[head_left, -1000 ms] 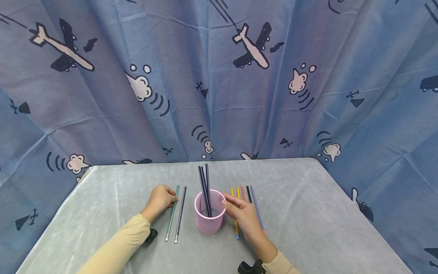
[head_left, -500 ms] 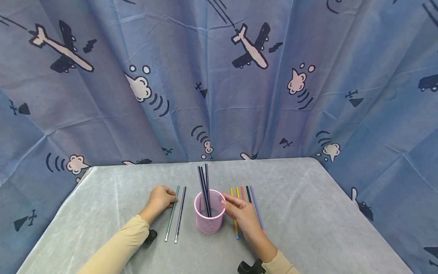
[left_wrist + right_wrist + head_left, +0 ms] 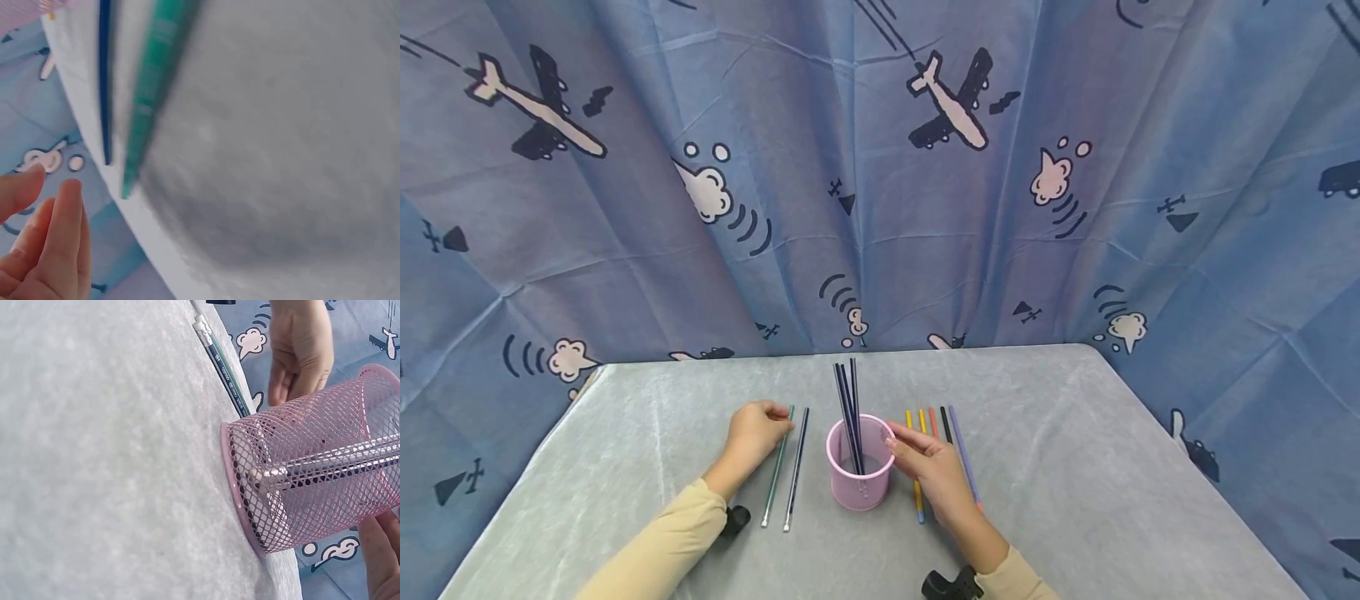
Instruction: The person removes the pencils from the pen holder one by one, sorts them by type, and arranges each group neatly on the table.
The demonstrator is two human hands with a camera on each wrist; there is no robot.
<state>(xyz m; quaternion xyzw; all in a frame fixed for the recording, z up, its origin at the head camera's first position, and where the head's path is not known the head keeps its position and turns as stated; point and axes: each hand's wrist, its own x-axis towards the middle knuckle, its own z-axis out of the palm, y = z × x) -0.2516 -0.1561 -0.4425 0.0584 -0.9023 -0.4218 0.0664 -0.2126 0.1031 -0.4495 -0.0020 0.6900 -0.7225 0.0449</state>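
A pink mesh pencil cup (image 3: pixel 859 493) stands upright on the table, with several dark pencils (image 3: pixel 849 400) leaning inside it. My right hand (image 3: pixel 942 475) holds the cup's right side near the rim, thumb toward me and fingers behind. To the left, a green pencil (image 3: pixel 777 477) and a dark blue pencil (image 3: pixel 796 475) lie side by side, their eraser ends toward me. My left hand (image 3: pixel 757 435) hovers by the green pencil's far end. In the left wrist view, the thumb and fingers (image 3: pixel 62 225) are apart, with nothing between them.
Right of the cup lies a row of pencils: yellow ones (image 3: pixel 918 504), a red one (image 3: pixel 933 422), a black one (image 3: pixel 946 425) and a purple one (image 3: pixel 964 458). My right hand covers part of them. A patterned blue curtain (image 3: pixel 880 208) hangs behind the grey-covered table (image 3: pixel 1097 492).
My left hand has shifted slightly up and right along the green pencil, its fingers less lowered than before. My right hand, the cup and the pencils look unmoved.
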